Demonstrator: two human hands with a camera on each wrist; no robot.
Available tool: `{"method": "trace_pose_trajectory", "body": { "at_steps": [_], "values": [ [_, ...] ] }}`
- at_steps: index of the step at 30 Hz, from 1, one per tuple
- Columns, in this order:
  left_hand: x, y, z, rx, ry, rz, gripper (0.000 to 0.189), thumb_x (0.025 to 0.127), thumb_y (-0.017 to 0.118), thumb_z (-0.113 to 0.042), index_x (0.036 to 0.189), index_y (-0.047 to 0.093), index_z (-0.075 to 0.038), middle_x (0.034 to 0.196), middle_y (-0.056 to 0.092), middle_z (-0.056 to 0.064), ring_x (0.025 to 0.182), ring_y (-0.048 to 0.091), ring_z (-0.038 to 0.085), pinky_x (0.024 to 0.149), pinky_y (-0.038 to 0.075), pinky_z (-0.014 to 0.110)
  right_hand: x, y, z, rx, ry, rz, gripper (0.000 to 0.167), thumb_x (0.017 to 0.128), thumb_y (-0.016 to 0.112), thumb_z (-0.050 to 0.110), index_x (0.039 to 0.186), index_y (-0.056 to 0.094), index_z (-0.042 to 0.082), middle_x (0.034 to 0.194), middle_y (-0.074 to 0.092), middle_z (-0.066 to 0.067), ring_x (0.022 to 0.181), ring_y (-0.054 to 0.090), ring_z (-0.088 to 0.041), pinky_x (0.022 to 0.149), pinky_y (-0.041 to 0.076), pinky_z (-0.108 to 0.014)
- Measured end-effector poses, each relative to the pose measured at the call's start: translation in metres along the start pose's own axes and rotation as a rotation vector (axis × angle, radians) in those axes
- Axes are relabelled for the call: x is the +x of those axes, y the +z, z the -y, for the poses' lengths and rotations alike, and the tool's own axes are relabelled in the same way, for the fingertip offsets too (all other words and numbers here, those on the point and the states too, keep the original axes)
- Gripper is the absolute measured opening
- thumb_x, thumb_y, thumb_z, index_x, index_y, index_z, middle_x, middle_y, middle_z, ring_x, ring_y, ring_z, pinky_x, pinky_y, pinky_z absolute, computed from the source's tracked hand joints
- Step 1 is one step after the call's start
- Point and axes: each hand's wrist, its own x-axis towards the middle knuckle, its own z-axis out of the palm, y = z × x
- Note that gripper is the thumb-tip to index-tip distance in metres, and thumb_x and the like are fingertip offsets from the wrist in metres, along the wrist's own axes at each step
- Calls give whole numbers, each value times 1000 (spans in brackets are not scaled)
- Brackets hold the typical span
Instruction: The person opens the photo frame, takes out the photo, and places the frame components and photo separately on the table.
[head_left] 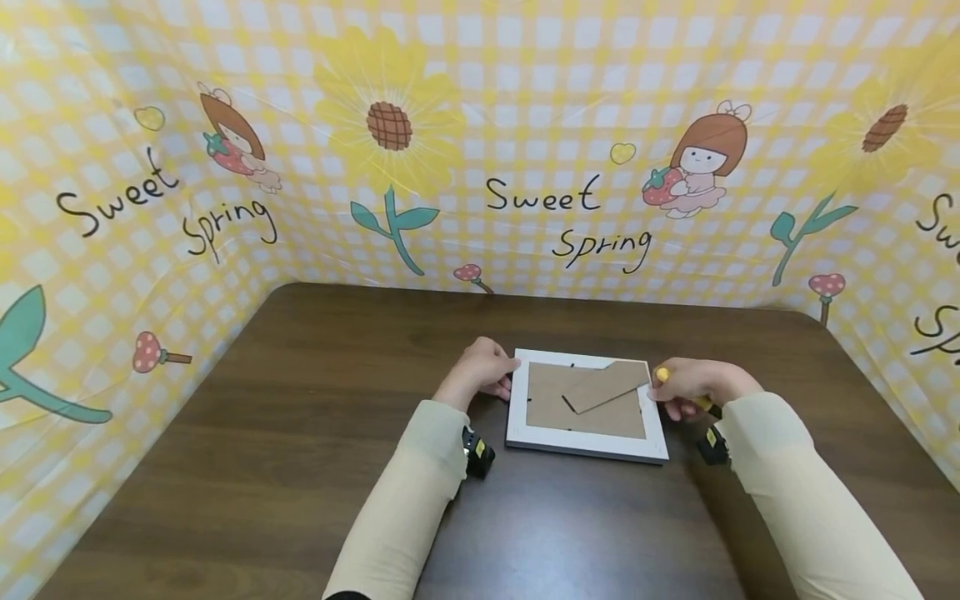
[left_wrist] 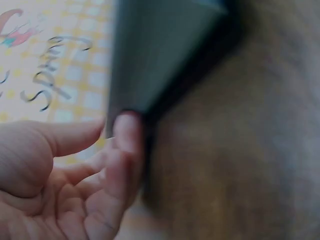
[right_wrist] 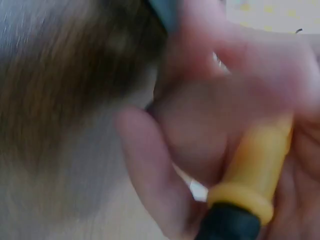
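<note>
White rectangular picture frame (head_left: 585, 444), back side up, on the dark brown wood-grain desk (head_left: 360, 358), a bit right of centre in the head view. Can't tell if it lies fully flat or is slightly raised. Brown flat backing board (head_left: 547, 417) fills the middle, small dark tabs around its edge. Brown angled stand flap (head_left: 603, 390) runs diagonally over the board toward the frame's upper right corner; short dark line at the flap's lower end.

Left hand (head_left: 483, 367) pinches the frame's left edge near the upper corner, thumb and fingertips on it; left wrist view agrees, frame blurred there.

Right hand (head_left: 693, 381) has fingers curled round a yellow-and-black handled tool (right_wrist: 257, 165), its tip not visible. Same hand is at the frame's right edge, thumb side against it; whether it also grips the frame, can't tell, right wrist view too blurred. Hands well apart, frame between them.

Cream long sleeves (head_left: 408, 492) on both arms, small black wrist device (head_left: 477, 452) at each wrist. Behind the desk and at its sides, yellow-and-white checked cloth (head_left: 525, 100) with sunflowers, cartoon girls holding strawberries, "Sweet Spring" lettering.
</note>
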Motion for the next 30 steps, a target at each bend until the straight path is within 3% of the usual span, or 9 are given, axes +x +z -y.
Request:
{"method": "trace_pose_trajectory", "body": {
  "at_steps": [5,8,12,14,16,20,22,25,30],
  "values": [
    [-11,-7,3,-2,19,93,29,101,59,-21,110,62,6,69,60,9,54,63,13,57,55,23,-3,1,-6,21,-40,-71,24,102,51,22,82,50,10,55,39,6,47,32,-6,49,32,-22],
    [-18,-11,2,-7,21,97,32,101,59,-24,113,62,6,72,61,9,56,64,13,60,56,23,-9,-1,-8,103,-95,-173,33,105,46,31,97,54,1,54,36,7,46,29,-6,47,28,-22],
    [-27,-12,5,-46,6,91,33,101,58,-24,114,62,7,73,62,11,57,66,14,60,57,24,-22,-3,-3,273,-195,-342,67,104,36,53,122,49,-10,53,37,10,44,30,-4,46,27,-23],
    [-29,-11,8,-59,-2,90,33,101,58,-23,115,61,7,73,62,11,57,67,15,60,57,24,-29,-2,3,413,-267,-395,72,101,33,62,119,51,-6,53,38,11,43,30,-4,45,23,-25],
    [-31,-10,10,-65,1,81,33,101,58,-23,115,61,7,73,62,11,57,67,15,60,58,25,-33,1,10,622,-391,-407,67,101,31,63,106,55,1,54,40,10,43,25,-7,45,15,-28],
    [-33,-6,11,-69,17,67,32,101,59,-22,115,61,7,72,61,11,55,65,14,59,57,24,-32,14,28,1056,-712,-315,58,104,28,55,77,53,10,55,41,5,50,13,-16,51,3,-32],
    [-32,-4,10,-64,27,68,31,101,59,-21,114,62,7,71,61,10,54,64,13,58,57,24,-28,22,37,1225,-833,-260,59,107,25,49,68,49,11,55,36,3,53,10,-16,51,0,-29],
    [-32,-2,10,-48,32,64,30,101,59,-21,113,62,5,70,61,9,54,63,12,56,55,22,-20,33,52,1476,-901,-214,58,109,23,42,61,35,11,57,27,1,53,11,-14,51,1,-25],
    [-31,1,10,-21,40,41,29,100,60,-22,113,62,5,71,60,8,54,63,12,55,54,21,-3,52,71,1809,-882,-242,42,100,32,26,60,26,11,52,27,-1,48,15,-14,51,11,-26]
  ]
}}
